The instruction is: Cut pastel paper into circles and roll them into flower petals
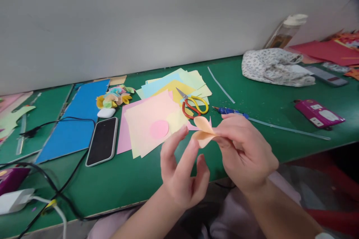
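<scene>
Between finger and thumb of my right hand (pixel 244 149) is a peach-coloured paper piece (pixel 202 129), pinched at one end so that its rounded lobes flare to the left. My left hand (pixel 183 171) has its fingers spread, one fingertip touching the lower lobe. Beyond the hands, scissors (pixel 195 105) with one red and one yellow handle lie on a stack of pastel paper sheets (pixel 148 115). A pink paper circle (pixel 159 130) rests on the top sheet. Right of the scissors is a dark blue pen-like tool (pixel 228 111), partly hidden by my right hand.
Curled paper petals (pixel 115 96) sit beside a white case (pixel 106 112) and a phone (pixel 102 142). Black cables (pixel 73 179) cross the left side. Clear glue sticks (pixel 288 127), a purple box-like object (pixel 319 114), a patterned cloth pouch (pixel 276 67) and a bottle (pixel 288 30) are at right.
</scene>
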The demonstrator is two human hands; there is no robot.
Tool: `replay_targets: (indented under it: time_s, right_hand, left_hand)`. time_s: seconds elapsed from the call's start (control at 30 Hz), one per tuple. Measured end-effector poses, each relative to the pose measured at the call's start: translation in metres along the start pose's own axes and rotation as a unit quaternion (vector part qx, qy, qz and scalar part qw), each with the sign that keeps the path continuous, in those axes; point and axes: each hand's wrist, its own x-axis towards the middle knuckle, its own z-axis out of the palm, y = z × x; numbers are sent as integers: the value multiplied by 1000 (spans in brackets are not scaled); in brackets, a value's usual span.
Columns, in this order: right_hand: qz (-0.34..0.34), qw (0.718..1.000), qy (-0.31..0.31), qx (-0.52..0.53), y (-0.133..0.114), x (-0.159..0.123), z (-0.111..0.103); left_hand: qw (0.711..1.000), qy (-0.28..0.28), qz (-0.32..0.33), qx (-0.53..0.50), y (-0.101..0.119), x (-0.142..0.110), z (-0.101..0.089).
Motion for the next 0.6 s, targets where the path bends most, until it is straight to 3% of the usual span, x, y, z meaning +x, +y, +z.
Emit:
replay_targets:
  time_s: [0.37,0.6]
  right_hand:
    - [-29,996,-85,-29,-2,6,1]
    - [-12,989,-150,10,5,11,-7]
  left_hand:
    - [995,7,-57,78,-1,17,-17]
    - [994,-102,-20,25,-13,31,-29]
